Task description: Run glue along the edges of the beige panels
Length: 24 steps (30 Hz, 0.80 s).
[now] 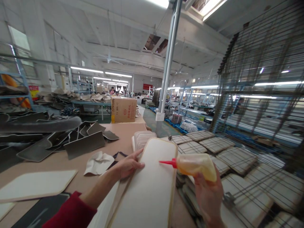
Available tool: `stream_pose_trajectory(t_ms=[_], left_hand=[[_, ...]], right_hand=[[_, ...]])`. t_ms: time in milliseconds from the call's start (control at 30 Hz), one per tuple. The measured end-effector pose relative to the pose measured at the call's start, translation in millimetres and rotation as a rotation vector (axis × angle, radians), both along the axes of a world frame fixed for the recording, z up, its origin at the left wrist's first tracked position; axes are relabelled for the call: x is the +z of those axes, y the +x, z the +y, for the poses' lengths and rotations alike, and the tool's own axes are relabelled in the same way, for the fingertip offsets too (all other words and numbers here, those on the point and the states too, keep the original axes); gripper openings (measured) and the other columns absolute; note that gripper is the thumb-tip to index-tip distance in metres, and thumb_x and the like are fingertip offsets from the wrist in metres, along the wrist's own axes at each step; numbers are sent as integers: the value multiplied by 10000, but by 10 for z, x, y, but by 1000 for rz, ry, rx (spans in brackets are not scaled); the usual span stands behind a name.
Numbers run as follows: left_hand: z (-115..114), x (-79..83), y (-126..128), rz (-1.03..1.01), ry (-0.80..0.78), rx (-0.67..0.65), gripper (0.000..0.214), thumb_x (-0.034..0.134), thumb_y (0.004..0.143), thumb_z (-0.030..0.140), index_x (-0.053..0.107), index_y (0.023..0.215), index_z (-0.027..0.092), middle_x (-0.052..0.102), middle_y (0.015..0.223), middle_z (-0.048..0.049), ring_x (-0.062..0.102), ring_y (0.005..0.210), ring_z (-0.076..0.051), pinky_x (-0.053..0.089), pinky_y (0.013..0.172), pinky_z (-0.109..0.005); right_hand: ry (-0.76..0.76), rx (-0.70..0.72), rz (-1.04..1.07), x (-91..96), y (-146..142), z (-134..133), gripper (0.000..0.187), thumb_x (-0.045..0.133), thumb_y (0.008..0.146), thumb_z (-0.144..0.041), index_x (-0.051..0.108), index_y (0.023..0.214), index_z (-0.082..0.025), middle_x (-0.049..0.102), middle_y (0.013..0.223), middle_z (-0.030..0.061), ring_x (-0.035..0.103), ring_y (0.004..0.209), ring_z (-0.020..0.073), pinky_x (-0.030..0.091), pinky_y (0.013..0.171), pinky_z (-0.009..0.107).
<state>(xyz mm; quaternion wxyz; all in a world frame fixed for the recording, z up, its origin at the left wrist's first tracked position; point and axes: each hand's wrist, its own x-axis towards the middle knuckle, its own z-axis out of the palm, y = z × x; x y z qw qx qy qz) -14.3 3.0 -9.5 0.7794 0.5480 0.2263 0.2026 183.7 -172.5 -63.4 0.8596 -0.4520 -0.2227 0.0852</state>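
Observation:
My left hand (129,165) rests on the left edge of a long white panel (148,186) with a tan rim, fingers stretched along it. My right hand (209,194) is wrapped round a squeeze bottle of yellow glue (196,164). The bottle's red nozzle (167,162) points left over the panel's right side. The panel lies tilted on a tan worktable (123,131). A red sleeve (71,212) covers my left forearm.
Dark cut pieces (59,139) are heaped at the left. A white crumpled sheet (98,163) and another white panel (35,185) lie on the table. A cardboard box (123,109) stands at the far end. Wire rack trays (225,152) spread out at right. People work far behind.

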Motion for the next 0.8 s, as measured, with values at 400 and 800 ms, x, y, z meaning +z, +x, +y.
stream_pose_trajectory(t_ms=[400, 800], left_hand=[[-113, 22, 416, 18, -23, -117, 1130, 774, 513, 91, 180, 1467, 218, 712, 978, -72, 664, 785, -215, 520, 693, -289], [-175, -99, 800, -8, -28, -159, 1132, 762, 490, 85, 192, 1461, 203, 708, 990, -71, 663, 791, -232, 513, 669, -283]], right_hand=[[-51, -137, -68, 6, 181, -129, 824, 769, 630, -442, 407, 1334, -213, 526, 1287, 113, 508, 1148, 294, 383, 1008, 457], [-39, -103, 16, -61, 249, -397, 746, 765, 653, -416, 445, 1308, -256, 602, 1158, 34, 568, 985, 169, 470, 842, 237]])
